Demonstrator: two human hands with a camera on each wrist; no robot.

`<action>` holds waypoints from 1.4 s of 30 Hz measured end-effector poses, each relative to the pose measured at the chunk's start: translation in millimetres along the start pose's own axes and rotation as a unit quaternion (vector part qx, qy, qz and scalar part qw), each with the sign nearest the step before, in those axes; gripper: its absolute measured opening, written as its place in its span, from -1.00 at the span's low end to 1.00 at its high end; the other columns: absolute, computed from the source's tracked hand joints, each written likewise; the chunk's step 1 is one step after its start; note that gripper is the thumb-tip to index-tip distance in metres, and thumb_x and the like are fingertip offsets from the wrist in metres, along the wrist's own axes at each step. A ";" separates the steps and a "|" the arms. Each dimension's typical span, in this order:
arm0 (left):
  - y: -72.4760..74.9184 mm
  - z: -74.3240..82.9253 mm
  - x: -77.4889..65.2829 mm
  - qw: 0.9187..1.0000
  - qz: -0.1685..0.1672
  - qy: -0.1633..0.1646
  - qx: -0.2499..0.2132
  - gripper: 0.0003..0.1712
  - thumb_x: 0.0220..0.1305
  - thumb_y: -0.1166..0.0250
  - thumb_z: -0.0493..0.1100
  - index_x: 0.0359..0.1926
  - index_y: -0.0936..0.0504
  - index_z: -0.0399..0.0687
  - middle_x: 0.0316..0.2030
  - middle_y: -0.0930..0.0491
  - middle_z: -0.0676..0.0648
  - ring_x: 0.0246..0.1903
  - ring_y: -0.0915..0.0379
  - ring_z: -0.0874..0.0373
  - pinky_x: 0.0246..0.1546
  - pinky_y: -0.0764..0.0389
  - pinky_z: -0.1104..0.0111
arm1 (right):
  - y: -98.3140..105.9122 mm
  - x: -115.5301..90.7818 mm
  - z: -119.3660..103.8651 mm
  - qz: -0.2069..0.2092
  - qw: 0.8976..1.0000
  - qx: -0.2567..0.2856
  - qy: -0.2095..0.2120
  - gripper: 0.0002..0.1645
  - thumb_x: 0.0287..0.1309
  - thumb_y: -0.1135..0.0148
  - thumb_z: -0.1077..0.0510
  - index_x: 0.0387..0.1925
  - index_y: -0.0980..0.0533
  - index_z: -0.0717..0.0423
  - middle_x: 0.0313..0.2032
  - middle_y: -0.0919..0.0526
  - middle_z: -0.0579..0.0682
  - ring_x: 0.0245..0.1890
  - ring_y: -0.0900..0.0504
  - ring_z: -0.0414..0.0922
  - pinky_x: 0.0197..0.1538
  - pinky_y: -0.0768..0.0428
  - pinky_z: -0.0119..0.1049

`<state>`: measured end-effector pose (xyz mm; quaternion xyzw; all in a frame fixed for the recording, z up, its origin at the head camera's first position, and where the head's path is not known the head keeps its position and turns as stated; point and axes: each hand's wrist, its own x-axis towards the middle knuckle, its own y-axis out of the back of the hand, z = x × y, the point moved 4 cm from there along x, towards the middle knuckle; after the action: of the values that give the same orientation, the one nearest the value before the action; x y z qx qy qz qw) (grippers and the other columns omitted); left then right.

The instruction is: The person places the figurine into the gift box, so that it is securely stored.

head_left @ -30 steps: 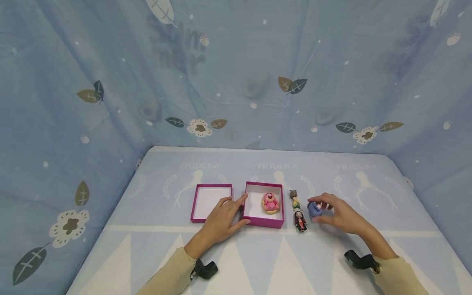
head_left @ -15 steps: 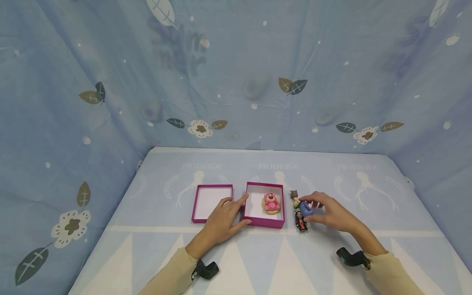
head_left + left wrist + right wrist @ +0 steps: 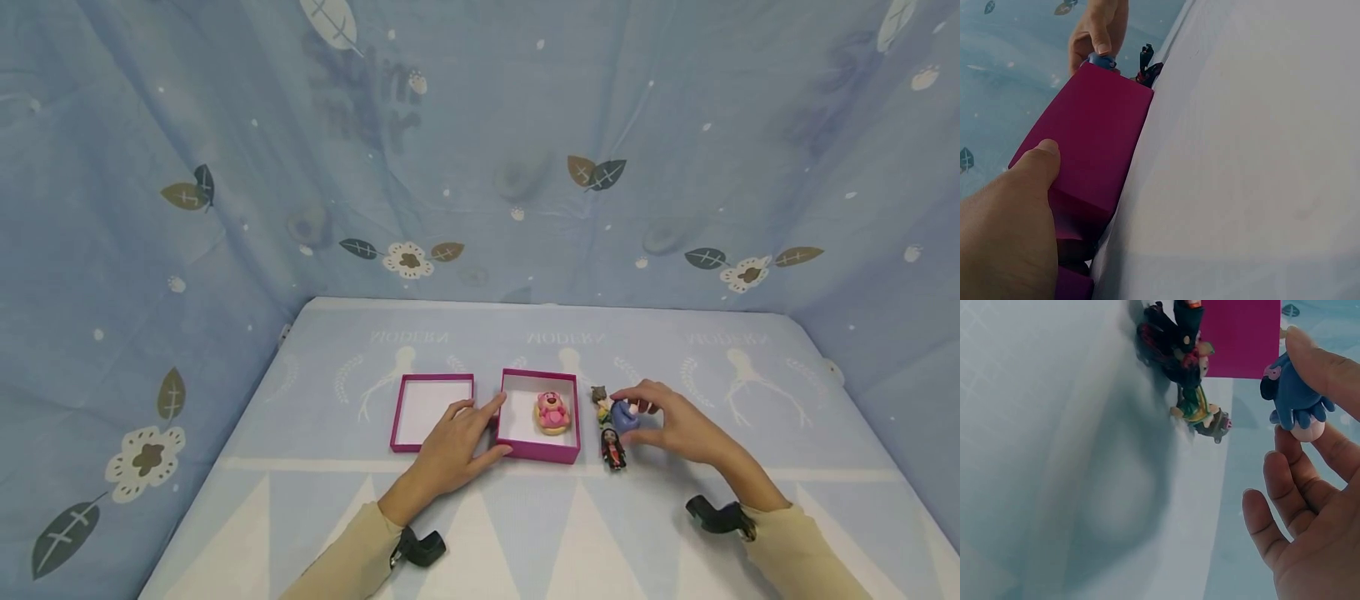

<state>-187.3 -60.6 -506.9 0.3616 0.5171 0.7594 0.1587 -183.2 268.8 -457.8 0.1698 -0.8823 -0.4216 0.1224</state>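
- Two hands show in my head view, both over the tabletop (image 3: 517, 533).
- On my feed, the right hand (image 3: 678, 427) pinches the blue figurine (image 3: 625, 417) between thumb and fingers; the right wrist view shows its other fingers loosely bent below.
- I cannot tell whether the blue figurine touches the tabletop; it is to the right of the box (image 3: 536, 452), outside it.
- Just beside it, on the side nearer the box, I see the grey-hatted figurine (image 3: 602, 407), and nearer the person, the black-haired figurine (image 3: 612, 450) in dark and red.
- My left hand view has the left hand (image 3: 452, 450) relaxed and spread, grasping nothing: forefinger at the box's left wall, thumb against its near wall.
- Inside the magenta, white-lined box, toward its right side, I see the pink bear figurine (image 3: 552, 412) on a yellow base.
- Left of the box, near it, I have the shallow tray (image 3: 429, 411), magenta-rimmed and white inside.
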 end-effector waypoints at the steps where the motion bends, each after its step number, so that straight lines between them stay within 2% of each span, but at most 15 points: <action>1: 0.3 0.1 0.1 1.000 0.001 -0.001 0.000 -0.11 0.36 -0.04 0.35 0.51 -0.10 -0.01 0.02 -0.68 0.03 0.02 -0.59 0.26 0.36 -0.29 0.18 | 1.1 0.9 -0.8 0.002 1.000 0.000 0.003 -0.26 -0.11 -0.56 -0.01 0.16 -0.52 0.04 -0.14 -0.55 -0.14 -0.16 -0.47 -0.18 -0.10 -0.55 -0.11; 8: 0.7 0.0 1.0 1.000 0.003 0.000 -0.001 -0.12 0.36 -0.07 0.32 0.51 -0.10 -0.01 0.01 -0.68 0.04 0.02 -0.59 0.26 0.36 -0.29 0.18 | 7.1 8.0 -3.3 -0.004 1.000 -0.006 -0.003 -0.26 -0.14 -0.58 0.10 0.17 -0.53 0.04 -0.13 -0.54 -0.16 -0.15 -0.46 -0.17 -0.08 -0.58 -0.10; 16: -1.0 -0.3 0.5 1.000 -0.005 0.003 -0.001 -0.11 0.35 -0.10 0.32 0.52 -0.09 0.00 -0.01 -0.69 0.04 0.01 -0.59 0.27 0.37 -0.27 0.20 | 7.4 11.0 -8.2 -0.016 1.000 0.001 -0.006 -0.28 -0.04 -0.53 0.09 0.20 -0.50 0.11 -0.14 -0.53 -0.11 -0.12 -0.46 -0.14 -0.03 -0.58 -0.04; 21: -1.0 -0.1 0.7 1.000 -0.013 0.009 -0.004 -0.09 0.34 -0.10 0.32 0.52 -0.08 0.00 -0.04 -0.70 0.07 0.02 -0.57 0.27 0.39 -0.24 0.21 | 7.8 11.4 -8.6 -0.008 1.000 -0.005 -0.001 -0.32 -0.02 -0.51 0.09 0.18 -0.53 0.15 -0.13 -0.55 -0.10 -0.12 -0.47 -0.16 -0.04 -0.58 -0.03; 26: -0.8 0.1 0.8 1.000 -0.020 0.013 -0.007 -0.08 0.33 -0.11 0.33 0.53 -0.07 0.01 -0.05 -0.70 0.09 0.03 -0.57 0.28 0.41 -0.22 0.22 | 9.8 12.9 -8.9 -0.005 1.000 -0.008 0.015 -0.35 -0.03 -0.52 0.06 0.13 -0.56 0.14 -0.14 -0.55 -0.13 -0.12 -0.47 -0.17 -0.04 -0.57 -0.03; 32: -0.4 0.4 0.8 1.000 -0.018 0.013 -0.004 -0.09 0.33 -0.12 0.32 0.52 -0.09 0.00 -0.07 -0.70 0.08 0.02 -0.57 0.27 0.40 -0.22 0.22 | 13.5 19.5 -11.8 -0.005 0.999 -0.007 0.042 -0.35 -0.03 -0.52 0.01 0.13 -0.57 0.09 -0.17 -0.54 -0.17 -0.13 -0.46 -0.20 -0.06 -0.54 -0.12; 37: -0.9 0.0 0.7 1.000 -0.021 0.014 -0.006 -0.09 0.34 -0.11 0.32 0.52 -0.08 0.00 -0.08 -0.70 0.08 0.02 -0.57 0.27 0.40 -0.21 0.22 | 14.3 27.2 -18.0 -0.017 0.998 -0.005 0.055 -0.34 -0.01 -0.51 0.01 0.15 -0.56 0.10 -0.14 -0.55 -0.15 -0.11 -0.49 -0.05 -0.06 -0.54 -0.03; 42: -1.7 -0.9 0.5 1.000 -0.013 0.010 -0.005 -0.09 0.35 -0.09 0.33 0.52 -0.07 0.01 -0.12 -0.70 0.10 -0.01 -0.58 0.27 0.39 -0.23 0.21 | 13.0 35.0 -23.9 -0.027 0.997 0.001 0.066 -0.34 -0.04 -0.53 0.00 0.13 -0.57 0.07 -0.12 -0.56 -0.17 -0.09 -0.47 -0.05 -0.04 -0.53 0.01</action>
<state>-188.6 -60.2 -508.4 0.3467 0.5192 0.7635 0.1656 -209.1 245.5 -430.4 0.2209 -0.8679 -0.4118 0.1687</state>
